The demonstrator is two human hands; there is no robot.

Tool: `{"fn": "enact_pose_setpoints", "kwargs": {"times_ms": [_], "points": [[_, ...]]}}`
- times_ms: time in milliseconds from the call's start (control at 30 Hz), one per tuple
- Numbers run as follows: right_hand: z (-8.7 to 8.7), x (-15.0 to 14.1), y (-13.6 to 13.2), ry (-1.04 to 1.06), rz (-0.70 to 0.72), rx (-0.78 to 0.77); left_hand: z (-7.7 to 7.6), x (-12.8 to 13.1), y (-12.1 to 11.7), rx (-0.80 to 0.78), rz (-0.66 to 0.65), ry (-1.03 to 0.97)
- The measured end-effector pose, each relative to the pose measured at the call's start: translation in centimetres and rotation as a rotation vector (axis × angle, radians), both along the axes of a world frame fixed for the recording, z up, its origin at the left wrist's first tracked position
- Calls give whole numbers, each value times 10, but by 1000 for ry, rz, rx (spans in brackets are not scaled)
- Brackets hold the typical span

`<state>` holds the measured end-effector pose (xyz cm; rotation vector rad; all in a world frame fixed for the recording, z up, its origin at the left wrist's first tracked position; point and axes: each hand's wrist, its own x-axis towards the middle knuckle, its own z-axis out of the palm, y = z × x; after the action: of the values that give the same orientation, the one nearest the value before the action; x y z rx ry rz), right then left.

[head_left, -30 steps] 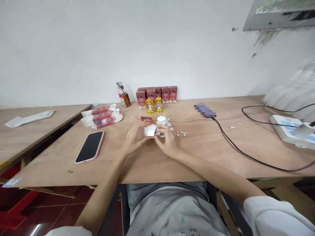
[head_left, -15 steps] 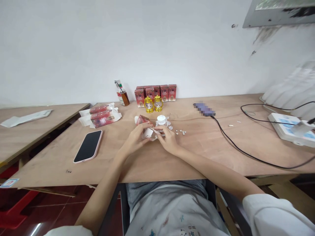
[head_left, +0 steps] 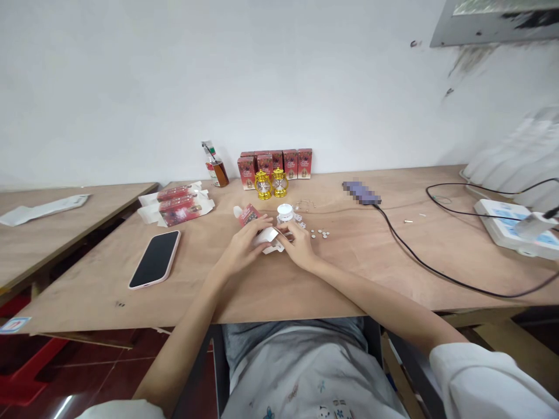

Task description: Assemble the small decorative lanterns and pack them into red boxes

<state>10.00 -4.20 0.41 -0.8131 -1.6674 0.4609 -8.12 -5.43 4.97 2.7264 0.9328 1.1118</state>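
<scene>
A small carton (head_left: 248,213) is held over the counter (head_left: 349,262), clamped in a person's left grip (head_left: 242,247) as the right grip (head_left: 300,247) pinches its near end. Printed red outside, the carton shows white open flaps. Its far end angles farther left than a second earlier.

Left hand (head_left: 244,244): fingers are holding one open red-and-white cardboard carton (head_left: 265,235). Right hand (head_left: 301,247): fingers are touching its white end. White round-topped object (head_left: 285,211): is standing just beyond the right fingers. Small round whitish discs (head_left: 324,235): are lying right of them. Two shiny gold lanterns (head_left: 263,187): are standing farther beyond.
</scene>
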Motion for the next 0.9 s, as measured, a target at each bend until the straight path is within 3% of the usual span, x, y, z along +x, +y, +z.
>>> {"fn": "enact_pose_setpoints", "kwargs": {"times_ms": [200,367,567,767,900], "points": [[0,-7,-2,179,118,-241,-1,0,1,163,102,-94],[-1,-12,-6,290,243,-328,-2,0,2,205,179,-47],[0,-10,-8,282,141,-282,5,-1,-6,186,135,77],[8,-9,-16,496,448,-375,4,-2,-7,192,232,28],[12,-9,-16,514,513,-422,4,-3,-6,242,226,-10]]}}
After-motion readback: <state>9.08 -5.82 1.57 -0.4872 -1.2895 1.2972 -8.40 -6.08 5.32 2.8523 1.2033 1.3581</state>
